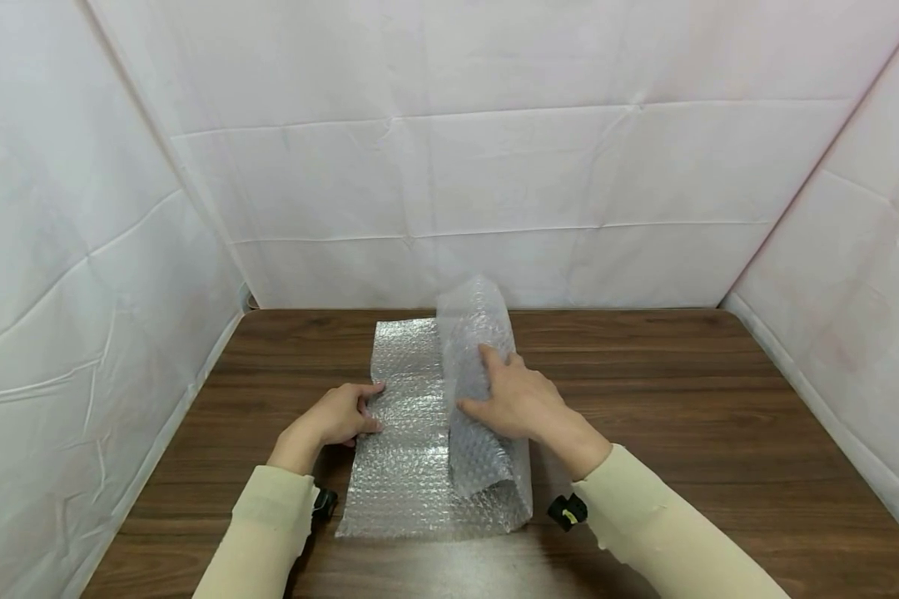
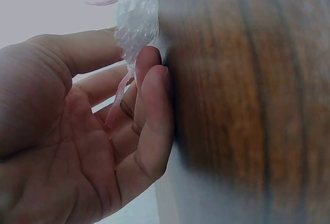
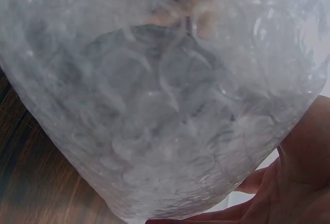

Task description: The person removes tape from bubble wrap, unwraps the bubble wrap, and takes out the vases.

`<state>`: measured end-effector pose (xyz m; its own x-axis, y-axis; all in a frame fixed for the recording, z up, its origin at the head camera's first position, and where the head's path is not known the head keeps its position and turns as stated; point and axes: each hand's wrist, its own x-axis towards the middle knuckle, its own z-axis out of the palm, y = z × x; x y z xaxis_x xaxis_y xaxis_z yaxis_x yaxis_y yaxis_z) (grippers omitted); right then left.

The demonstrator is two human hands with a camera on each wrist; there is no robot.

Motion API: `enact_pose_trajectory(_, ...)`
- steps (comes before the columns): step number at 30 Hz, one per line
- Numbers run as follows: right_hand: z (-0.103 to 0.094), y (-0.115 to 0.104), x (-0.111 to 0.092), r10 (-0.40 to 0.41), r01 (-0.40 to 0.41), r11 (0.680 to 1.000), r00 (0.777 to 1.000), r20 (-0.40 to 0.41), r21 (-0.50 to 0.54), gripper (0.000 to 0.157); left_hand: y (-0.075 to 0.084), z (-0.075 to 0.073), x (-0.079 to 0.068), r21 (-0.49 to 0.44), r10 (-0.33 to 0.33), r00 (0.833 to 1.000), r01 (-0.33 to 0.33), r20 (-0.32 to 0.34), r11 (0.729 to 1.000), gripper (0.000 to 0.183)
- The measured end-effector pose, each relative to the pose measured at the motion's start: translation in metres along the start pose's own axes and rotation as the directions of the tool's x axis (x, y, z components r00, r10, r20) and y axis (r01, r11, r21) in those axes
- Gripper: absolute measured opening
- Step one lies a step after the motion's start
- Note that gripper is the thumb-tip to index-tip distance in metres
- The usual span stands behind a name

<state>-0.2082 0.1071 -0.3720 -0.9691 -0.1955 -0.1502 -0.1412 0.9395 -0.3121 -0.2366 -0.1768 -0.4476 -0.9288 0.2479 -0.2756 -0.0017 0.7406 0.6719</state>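
Note:
A clear bubble wrap sheet [image 1: 404, 466] lies on the wooden table, its right part folded over into a loose raised flap [image 1: 460, 341]. At the sheet's left edge my left hand [image 1: 340, 413] pinches it; in the left wrist view the thumb lies above the bubble wrap [image 2: 139, 12], with curled fingers [image 2: 157, 105] below, close to the wood. My right hand [image 1: 520, 395] grips the folded flap from the right, thumb and index finger spread over it. Bulging bubble wrap [image 3: 170, 105] fills most of the right wrist view and partly hides that hand [image 3: 273, 203]. A blurred dark shape shows through it.
The brown wooden table [image 1: 667, 416] extends to both sides of the sheet. White cloth walls [image 1: 494, 166] stand behind the table and along its left and right sides. Small black devices [image 1: 568, 512] sit at both wrists.

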Motion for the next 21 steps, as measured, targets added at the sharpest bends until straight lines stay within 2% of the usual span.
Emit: enact_pose_trajectory(21, -0.008, 0.019, -0.002, -0.061, 0.061, 0.995, 0.998, -0.001, 0.084, 0.094, -0.001, 0.000, 0.002, -0.003, 0.018, 1.000, -0.018, 0.001, 1.000, 0.073)
